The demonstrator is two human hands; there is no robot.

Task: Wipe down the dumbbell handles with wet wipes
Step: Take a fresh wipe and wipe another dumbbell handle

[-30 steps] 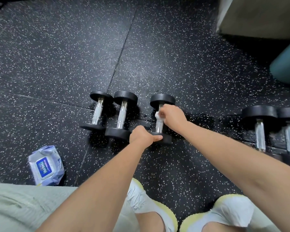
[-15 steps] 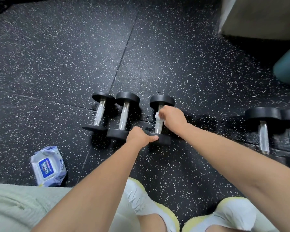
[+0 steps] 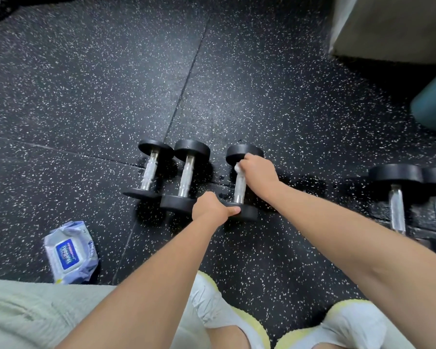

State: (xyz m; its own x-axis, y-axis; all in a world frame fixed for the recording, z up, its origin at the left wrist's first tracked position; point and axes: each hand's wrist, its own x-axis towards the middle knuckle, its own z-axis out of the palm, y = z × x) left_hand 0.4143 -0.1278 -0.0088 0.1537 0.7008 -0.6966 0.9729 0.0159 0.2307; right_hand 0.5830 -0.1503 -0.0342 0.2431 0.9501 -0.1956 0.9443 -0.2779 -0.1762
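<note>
Three small black dumbbells with chrome handles lie side by side on the speckled rubber floor. My right hand (image 3: 258, 172) holds a white wet wipe (image 3: 238, 168) wrapped round the far end of the third dumbbell's handle (image 3: 240, 187), just below its far weight. My left hand (image 3: 212, 207) grips the near weight plate (image 3: 247, 212) of that same dumbbell, thumb lying along its top. The two other dumbbells (image 3: 186, 175) lie untouched to the left. A wet wipe pack (image 3: 69, 253) lies on the floor at the lower left.
Two larger dumbbells (image 3: 398, 197) lie at the right edge. A pale block (image 3: 388, 28) stands at the top right, with a teal rounded object (image 3: 433, 109) below it. My knees and white-and-yellow shoes (image 3: 227, 316) fill the bottom of the view.
My right hand with the wipe has slid up the handle toward the far weight. My left hand keeps its grip on the near weight plate.
</note>
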